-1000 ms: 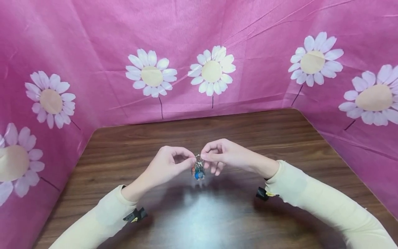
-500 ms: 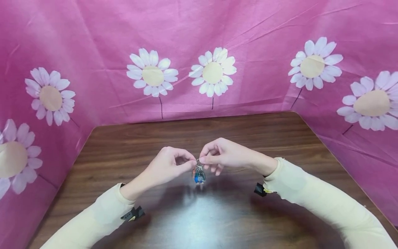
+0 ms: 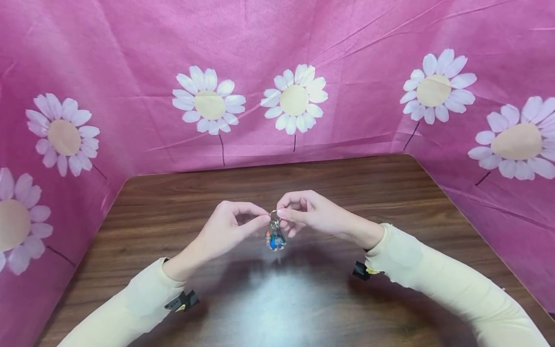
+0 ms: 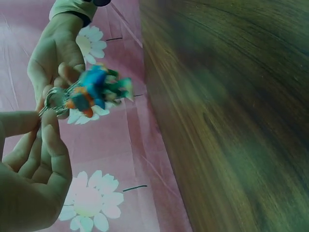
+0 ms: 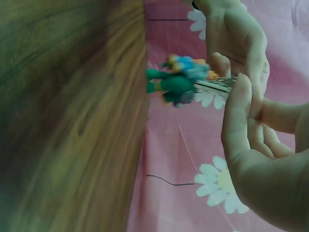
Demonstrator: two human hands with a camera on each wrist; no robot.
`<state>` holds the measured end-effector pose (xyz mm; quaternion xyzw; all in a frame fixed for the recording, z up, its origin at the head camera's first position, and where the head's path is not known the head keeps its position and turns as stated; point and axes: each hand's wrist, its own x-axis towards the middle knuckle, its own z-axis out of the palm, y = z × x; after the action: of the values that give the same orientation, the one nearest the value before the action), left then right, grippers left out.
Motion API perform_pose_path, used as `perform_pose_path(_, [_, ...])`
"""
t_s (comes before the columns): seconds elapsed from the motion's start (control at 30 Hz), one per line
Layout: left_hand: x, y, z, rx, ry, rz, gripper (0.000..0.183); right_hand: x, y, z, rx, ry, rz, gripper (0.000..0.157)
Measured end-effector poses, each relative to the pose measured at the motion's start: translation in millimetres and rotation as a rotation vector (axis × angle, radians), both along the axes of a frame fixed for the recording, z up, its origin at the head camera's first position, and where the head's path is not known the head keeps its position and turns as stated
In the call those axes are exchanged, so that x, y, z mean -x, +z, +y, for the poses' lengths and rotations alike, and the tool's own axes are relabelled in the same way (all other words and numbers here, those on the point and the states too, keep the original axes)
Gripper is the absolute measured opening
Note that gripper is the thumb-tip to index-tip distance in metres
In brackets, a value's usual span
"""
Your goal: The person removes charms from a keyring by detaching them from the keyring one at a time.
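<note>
A bunch of keychain figurines (image 3: 275, 240) in blue, orange and green dangles by short chains from a metal key ring (image 4: 57, 99) above the table. My left hand (image 3: 227, 226) pinches the ring's left side between thumb and index finger. From the right, my right hand (image 3: 315, 213) pinches the same ring, its other fingers loosely bent behind. The two hands' fingertips are close together at the top of the ring. In the right wrist view a green figurine (image 5: 176, 88) shows nearest, with blue and orange ones behind it.
A dark wood-grain table (image 3: 182, 193) lies beneath the hands, with a bright light reflection at its front middle. Pink cloth (image 3: 143, 72) printed with white daisies stands along the back and both sides. Black straps (image 3: 182, 301) hang at both wrists.
Both hands, still pinching the ring, have shifted slightly up and left in the head view. The ring's loop shows more now than half a second ago, and the figurines have swung a little.
</note>
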<state>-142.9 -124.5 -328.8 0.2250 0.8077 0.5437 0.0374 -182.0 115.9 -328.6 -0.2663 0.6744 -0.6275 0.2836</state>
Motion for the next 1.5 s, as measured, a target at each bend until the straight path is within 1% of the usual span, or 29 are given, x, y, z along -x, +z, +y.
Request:
perform_pose_path(0.13, [1.6,3.5,1,-0.057,0.040,-0.056,0.015,0.5,-4.2,-4,0.103,-0.057,-0.091,0.011])
perform_pose_path(0.2, [3.5,5.3,1,-0.043,0.057,-0.059,0.015,2.4,-4.9,-5,0.109,-0.072,-0.127,0.012])
perform_pose_path(0.27, [5.3,5.9,0,-0.020,0.058,-0.055,0.013,5.1,-4.1,-4,0.083,-0.067,-0.146,0.012])
perform_pose_path(0.33, [6.4,4.5,0,0.030,0.046,-0.027,0.011,7.6,-2.7,-2,0.024,-0.045,-0.137,0.015])
perform_pose_path(0.43, [6.3,2.6,0,0.117,0.015,0.030,0.007,9.4,0.1,1,-0.074,0.010,-0.085,0.020])
perform_pose_path(0.53, [6.3,2.5,0,0.163,-0.012,0.067,0.007,9.3,1.5,2,-0.134,0.046,-0.018,0.021])
perform_pose_path(0.63, [6.7,4.7,0,0.158,-0.033,0.073,0.008,9.0,1.6,2,-0.132,0.052,0.018,0.017])
perform_pose_path(0.77, [7.7,7.7,-1,0.145,-0.048,0.068,0.007,7.7,1.5,0,-0.090,0.041,0.003,0.014])
perform_pose_path(0.93, [6.3,10.6,-3,0.119,-0.014,0.041,0.008,4.6,1.4,-3,-0.022,0.012,-0.035,0.012])
perform_pose_path(1.1, [5.9,9.9,0,0.017,0.020,-0.020,0.014,1.3,-0.8,-4,0.100,-0.058,-0.068,0.008])
perform_pose_path(1.17, [6.1,8.2,1,-0.029,0.029,-0.045,0.016,1.0,-3.1,-5,0.144,-0.068,-0.083,0.007])
perform_pose_path(1.23, [7.1,5.8,1,-0.057,0.023,-0.063,0.017,2.1,-6.0,-6,0.152,-0.061,-0.090,0.008])
perform_pose_path(1.3, [8.1,4.4,-1,-0.069,-0.012,-0.099,0.017,4.0,-8.7,-5,0.120,-0.040,-0.095,0.011])
perform_pose_path(1.37, [10.4,3.6,-3,-0.056,-0.060,-0.151,0.016,6.6,-11.0,-3,0.051,-0.012,-0.092,0.015])
perform_pose_path(1.5, [16.4,2.3,-8,-0.041,-0.159,-0.301,0.017,10.2,-13.2,-1,-0.078,0.040,-0.096,0.021])
